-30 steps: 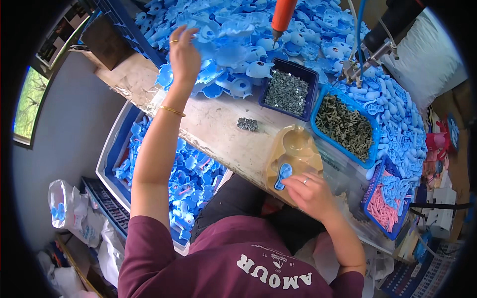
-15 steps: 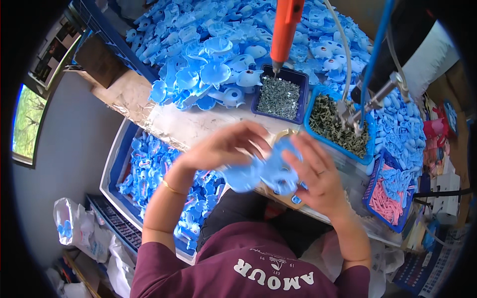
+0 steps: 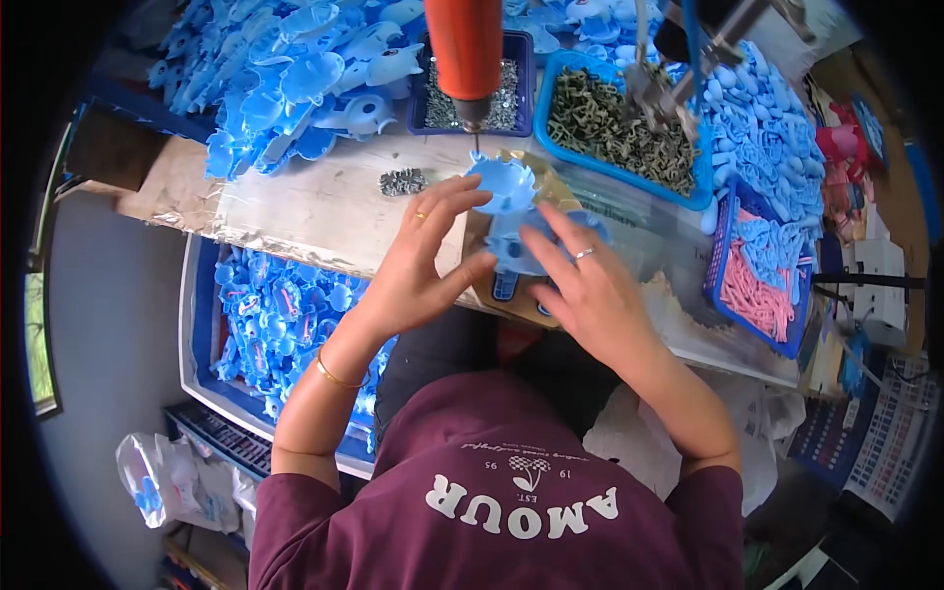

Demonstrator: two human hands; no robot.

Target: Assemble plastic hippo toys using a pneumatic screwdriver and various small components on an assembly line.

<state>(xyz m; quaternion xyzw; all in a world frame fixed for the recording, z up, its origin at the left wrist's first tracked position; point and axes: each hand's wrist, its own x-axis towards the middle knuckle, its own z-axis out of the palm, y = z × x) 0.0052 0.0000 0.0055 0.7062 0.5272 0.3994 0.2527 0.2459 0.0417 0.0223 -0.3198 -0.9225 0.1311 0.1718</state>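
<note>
A light blue plastic toy shell (image 3: pixel 506 185), with a round cup at its far end, lies on a small brown jig (image 3: pixel 551 187) at the table's front. The tip of a red electric screwdriver (image 3: pixel 464 49) hangs just above the cup's far edge. My left hand (image 3: pixel 418 251) is at the shell's left side, thumb and fingers spread, fingertips at its edge. From the right, my right hand (image 3: pixel 590 285) holds the shell, fingers bent over its near part and hiding some of it. A small pile of screws (image 3: pixel 402 181) lies left of the jig.
Behind stand a dark blue tray of screws (image 3: pixel 428 108) and a bright blue tray of small greenish metal parts (image 3: pixel 629 157). Blue shells (image 3: pixel 295 88) are heaped back left. A basket of pink and blue pieces (image 3: pixel 752 285) stands right; a bin of blue assemblies (image 3: pixel 285 324) is lower left.
Both hands have brought the blue shell from above the table's front edge onto the jig under the screwdriver. The left hand's fingers have spread. The whole view has shifted.
</note>
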